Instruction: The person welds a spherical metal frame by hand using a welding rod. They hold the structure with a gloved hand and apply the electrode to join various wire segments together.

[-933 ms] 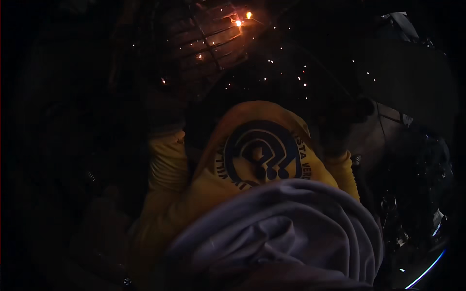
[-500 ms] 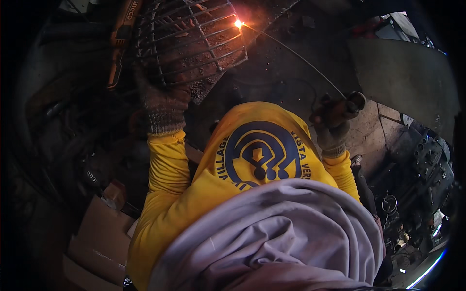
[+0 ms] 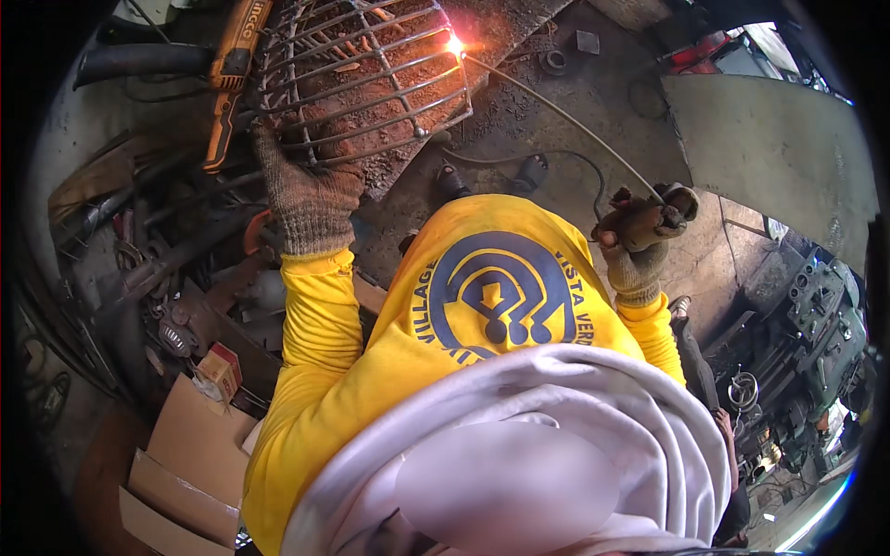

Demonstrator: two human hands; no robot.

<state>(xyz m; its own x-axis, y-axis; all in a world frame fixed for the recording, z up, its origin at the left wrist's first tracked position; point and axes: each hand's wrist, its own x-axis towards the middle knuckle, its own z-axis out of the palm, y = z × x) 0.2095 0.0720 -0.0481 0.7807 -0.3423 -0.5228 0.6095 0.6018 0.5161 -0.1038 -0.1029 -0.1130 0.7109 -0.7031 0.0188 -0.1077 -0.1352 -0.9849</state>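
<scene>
A cage of welded metal rods rests on a rusty metal work surface at the top. My left hand, in a brown knitted glove, grips the cage's near left corner; its fingertips are partly hidden by the rods. My right hand, gloved too, is closed around a welding electrode holder. From the holder a long thin welding rod slants up and left. Its tip meets the cage's right edge, where a bright arc glows.
An orange and black angle grinder lies just left of the cage. A cable runs across the floor. Cardboard and metal scrap lie at left. A large metal sheet and dark machinery stand at right.
The whole picture is brighter, so the floor and surroundings show more clearly. The arc still burns at nearly the same spot, and both hands have hardly moved.
</scene>
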